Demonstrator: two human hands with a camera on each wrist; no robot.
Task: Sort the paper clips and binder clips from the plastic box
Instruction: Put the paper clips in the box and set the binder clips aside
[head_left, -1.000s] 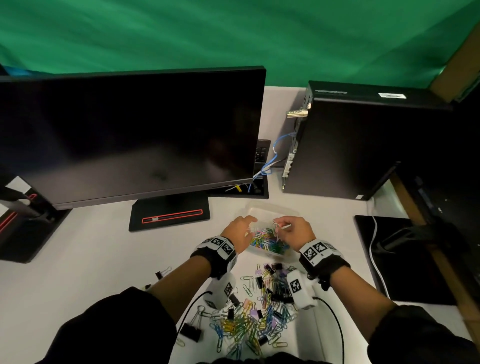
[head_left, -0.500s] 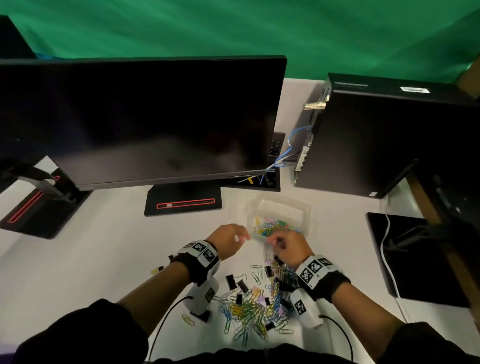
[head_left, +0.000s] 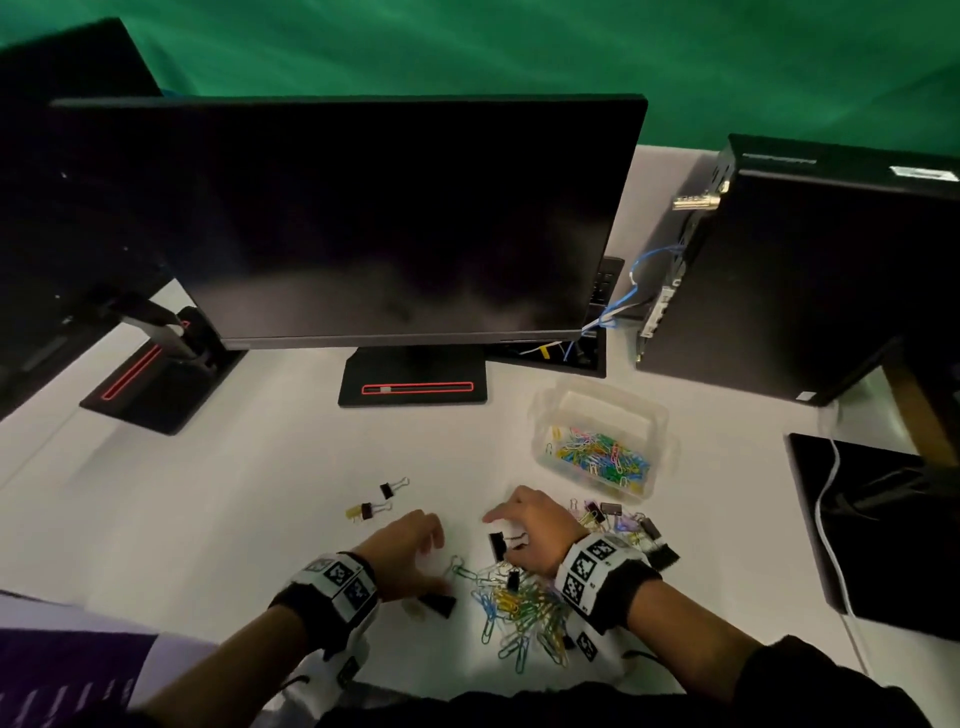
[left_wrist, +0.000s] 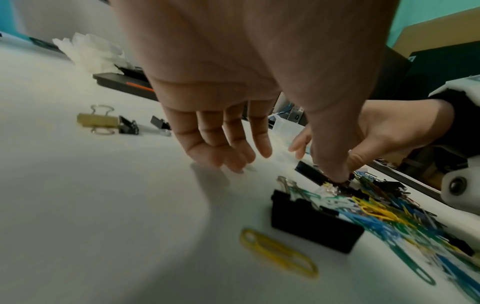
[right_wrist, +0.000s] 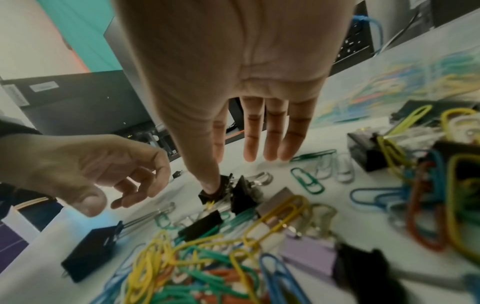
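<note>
The clear plastic box (head_left: 655, 422) holds several coloured paper clips (head_left: 597, 451) and stands right of the monitor base. A mixed pile of paper clips (head_left: 519, 608) (right_wrist: 197, 267) and binder clips lies in front of me. My right hand (head_left: 498, 525) (right_wrist: 228, 170) hovers over the pile's far edge, fingers straight, thumb tip touching a small black binder clip (head_left: 496, 545) (right_wrist: 223, 189). My left hand (head_left: 431, 540) (left_wrist: 285, 164) hangs relaxed and holds nothing, above a larger black binder clip (head_left: 439, 604) (left_wrist: 311, 228). A yellow and two black binder clips (head_left: 369, 509) (left_wrist: 103, 122) lie apart at the left.
More binder clips (head_left: 618, 519) sit right of my right hand. A monitor on a black base (head_left: 413, 389) stands behind, a second stand (head_left: 156, 384) at the left, a computer tower (head_left: 795, 270) at the right. A black pad (head_left: 883, 530) with a white cable (head_left: 826, 519) lies at the right.
Both hands have drawn back from over the plastic box toward me and down to the pile. The paper clip my right hand pinched is no longer in it. The head view has shifted.
</note>
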